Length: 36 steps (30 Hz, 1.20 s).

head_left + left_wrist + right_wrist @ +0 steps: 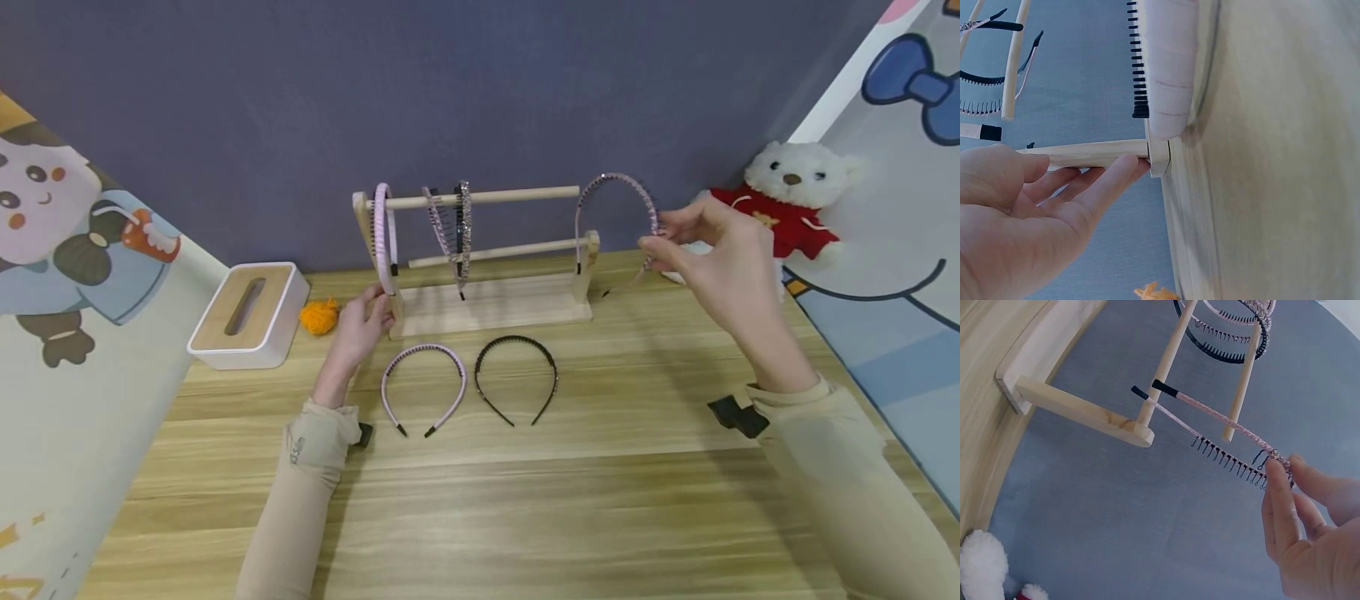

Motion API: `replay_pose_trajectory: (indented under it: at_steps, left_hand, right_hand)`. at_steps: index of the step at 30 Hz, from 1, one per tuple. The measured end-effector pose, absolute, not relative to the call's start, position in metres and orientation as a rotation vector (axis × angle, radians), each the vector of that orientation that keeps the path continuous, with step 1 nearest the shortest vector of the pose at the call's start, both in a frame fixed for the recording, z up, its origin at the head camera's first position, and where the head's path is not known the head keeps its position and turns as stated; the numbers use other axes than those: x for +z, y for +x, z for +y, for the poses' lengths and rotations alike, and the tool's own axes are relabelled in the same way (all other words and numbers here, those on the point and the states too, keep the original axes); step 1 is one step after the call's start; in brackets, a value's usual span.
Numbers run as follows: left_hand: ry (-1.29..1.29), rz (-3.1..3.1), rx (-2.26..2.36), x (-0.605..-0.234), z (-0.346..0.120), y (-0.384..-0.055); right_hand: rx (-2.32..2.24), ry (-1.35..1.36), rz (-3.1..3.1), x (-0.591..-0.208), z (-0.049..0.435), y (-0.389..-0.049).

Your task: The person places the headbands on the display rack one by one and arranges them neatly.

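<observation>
My right hand (722, 258) pinches a thin, glittery pink headband (651, 200) by one side, close to the rack's right end. In the right wrist view, the small comb teeth of this headband (1229, 424) show, and its two black tips overlap the lower rod. Down at the left end of the wooden headband rack (491, 304), my left hand (360, 323) holds the side post (1091, 153) between thumb and fingers. A wide pale-pink headband (381, 225) hangs above that hand. Farther along the top rod (525, 195) hang glittery headbands (465, 225).
On the table before the rack lie a pale-pink headband (458, 364) and a black headband (517, 338). Left of the rack are an orange yarn ball (320, 317) and a tissue box (273, 333). A white teddy bear (797, 179) sits at the right wall.
</observation>
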<state>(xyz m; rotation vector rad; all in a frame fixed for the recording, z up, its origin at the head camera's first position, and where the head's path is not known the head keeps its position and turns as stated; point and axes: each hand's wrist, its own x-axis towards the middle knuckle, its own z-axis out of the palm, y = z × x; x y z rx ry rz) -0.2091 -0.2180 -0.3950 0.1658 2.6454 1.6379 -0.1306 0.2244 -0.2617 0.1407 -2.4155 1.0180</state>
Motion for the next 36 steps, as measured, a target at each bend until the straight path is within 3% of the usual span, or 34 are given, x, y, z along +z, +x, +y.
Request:
replay_pose_trajectory:
  at_steps: [36]
  left_hand:
    - [0.156, 2.627, 1.665, -0.395, -0.217, -0.208]
  right_hand:
    - [1.162, 0.367, -2.319, -0.248, 0.174, -0.163]
